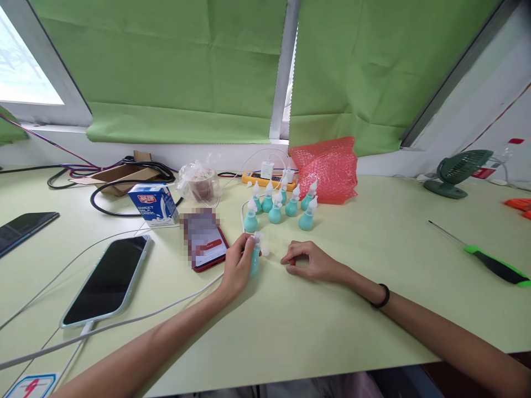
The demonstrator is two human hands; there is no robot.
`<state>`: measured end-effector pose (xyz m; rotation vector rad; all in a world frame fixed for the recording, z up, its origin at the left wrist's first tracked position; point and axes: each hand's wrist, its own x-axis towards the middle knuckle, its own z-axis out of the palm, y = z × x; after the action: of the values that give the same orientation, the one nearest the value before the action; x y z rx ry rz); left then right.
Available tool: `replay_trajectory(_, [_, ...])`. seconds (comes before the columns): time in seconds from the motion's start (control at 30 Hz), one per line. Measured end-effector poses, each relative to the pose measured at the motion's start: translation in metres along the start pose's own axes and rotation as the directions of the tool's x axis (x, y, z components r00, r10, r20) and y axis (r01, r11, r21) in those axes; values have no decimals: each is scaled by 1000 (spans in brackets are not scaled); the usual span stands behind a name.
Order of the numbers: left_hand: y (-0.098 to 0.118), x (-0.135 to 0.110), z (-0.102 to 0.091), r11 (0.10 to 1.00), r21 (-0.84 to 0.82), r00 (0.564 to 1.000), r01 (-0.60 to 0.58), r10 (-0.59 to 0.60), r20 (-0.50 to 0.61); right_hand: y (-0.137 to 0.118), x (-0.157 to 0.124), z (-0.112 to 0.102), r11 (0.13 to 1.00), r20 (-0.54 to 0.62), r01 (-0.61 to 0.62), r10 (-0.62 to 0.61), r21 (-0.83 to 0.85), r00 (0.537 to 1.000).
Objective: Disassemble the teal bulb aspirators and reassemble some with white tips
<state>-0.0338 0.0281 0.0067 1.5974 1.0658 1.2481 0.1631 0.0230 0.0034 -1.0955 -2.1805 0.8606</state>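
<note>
My left hand [239,264] is closed round a teal bulb syringe [254,262] with a clear tip, held near the table top. A small whitish round piece [264,251] shows just right of it; whether it is attached I cannot tell. To the right, my right hand [311,261] rests by the table with fingers curled and thumb near the fingertips. A tiny dark red spot shows between them, too small to name. Beyond both hands stand several more teal bulb syringes [275,213], upright in a loose group with clear pointed tips.
Left of my left hand lie a red-cased phone [211,260] and a pale-cased phone [110,282] with a white cable. A milk drink box [153,204], a wrapped tape roll [199,185], an orange power strip [249,178] and red bubble wrap [327,171] stand behind. At right: screwdriver [493,265], green fan [456,171].
</note>
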Motion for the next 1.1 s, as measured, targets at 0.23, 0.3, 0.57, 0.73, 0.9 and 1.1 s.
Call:
replay_trajectory(0.23, [-1,0,0,1000,-11,1000,6,-6,12,6,4,-3,979,-25,-110,116,174,993])
replay_trajectory(0.3, [-1,1,0,1000,0,1000,5,-5,13,6,5,-5,963,-3,-150,155,222,988])
replay_trajectory(0.57, [0,0,0,1000,0,999,30,-30,20,5,6,-12,820,88,-231,217,524,972])
replay_trajectory(0.73, [0,0,-1,999,-20,999,33,-32,25,15,10,-16,728,59,-250,278,639,959])
replay_trajectory(0.9, [-1,0,-1,999,-24,999,33,-32,22,15,9,-16,758,-11,-239,309,607,951])
replay_trajectory(1.1, [0,0,-1,999,-24,999,29,-28,29,0,0,0,991,-52,-98,103,92,993])
